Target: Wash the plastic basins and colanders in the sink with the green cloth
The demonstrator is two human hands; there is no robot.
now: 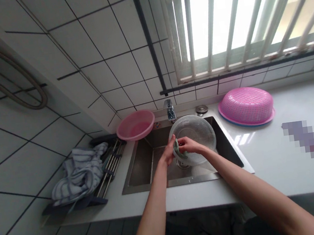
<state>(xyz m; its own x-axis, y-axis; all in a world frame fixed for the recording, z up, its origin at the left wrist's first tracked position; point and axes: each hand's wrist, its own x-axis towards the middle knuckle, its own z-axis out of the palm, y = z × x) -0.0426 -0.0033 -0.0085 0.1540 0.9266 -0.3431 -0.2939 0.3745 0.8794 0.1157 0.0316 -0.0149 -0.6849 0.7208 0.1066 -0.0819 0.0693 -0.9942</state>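
Note:
A clear plastic colander bowl [197,131] is tilted above the steel sink [140,165], its inside facing me. My left hand [168,153] grips its near rim, fingers closed around the edge. My right hand [188,145] is closed on a small greenish cloth or sponge [178,151] pressed against the bowl's lower rim. The two hands touch each other at the rim.
A pink basin [135,124] sits at the sink's back left corner, beside the tap [169,110]. An upturned pink basket [246,105] lies on the white counter [267,157] to the right. On the left, a striped towel [78,173] lies on a drying rack [110,165].

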